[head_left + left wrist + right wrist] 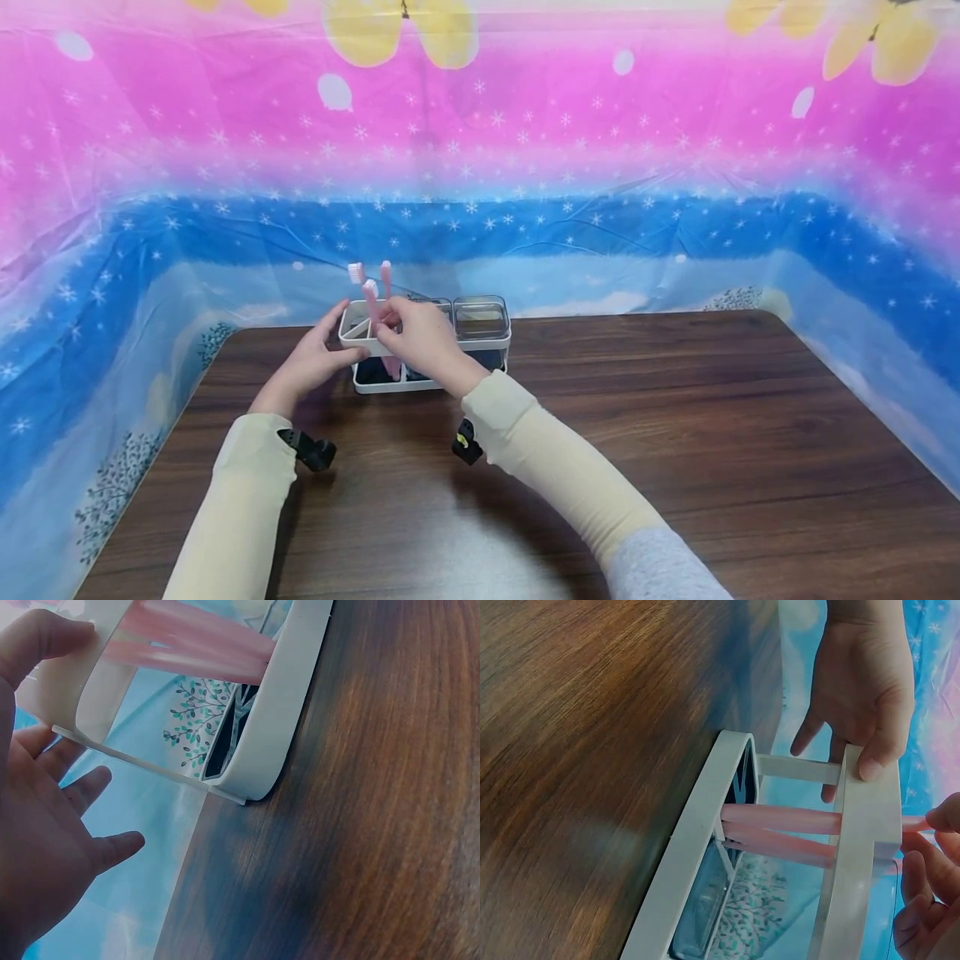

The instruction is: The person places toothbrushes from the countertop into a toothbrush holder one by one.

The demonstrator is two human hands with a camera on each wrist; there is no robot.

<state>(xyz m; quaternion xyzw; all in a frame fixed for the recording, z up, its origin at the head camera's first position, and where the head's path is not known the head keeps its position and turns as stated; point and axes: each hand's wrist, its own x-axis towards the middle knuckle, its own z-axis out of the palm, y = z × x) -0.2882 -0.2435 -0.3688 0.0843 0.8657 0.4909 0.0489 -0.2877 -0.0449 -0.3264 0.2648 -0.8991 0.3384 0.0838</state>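
A white two-tier toothbrush holder (378, 387) stands at the table's far edge. My left hand (303, 367) grips its left end, the thumb on the front of the upper rim and fingers behind. Three pink toothbrushes stand in its left part, heads up; one is the front toothbrush (372, 305). My right hand (429, 337) pinches that toothbrush just above the upper rim. In the right wrist view, pink handles (784, 819) run down through the upper frame to the lower tray. The right palm is hidden there.
A clear cup (482, 318) sits in the right end of the holder, with another partly behind my right hand. The brown wooden table (675, 450) extends toward me and to the right. A patterned cloth (600, 225) hangs behind and at both sides.
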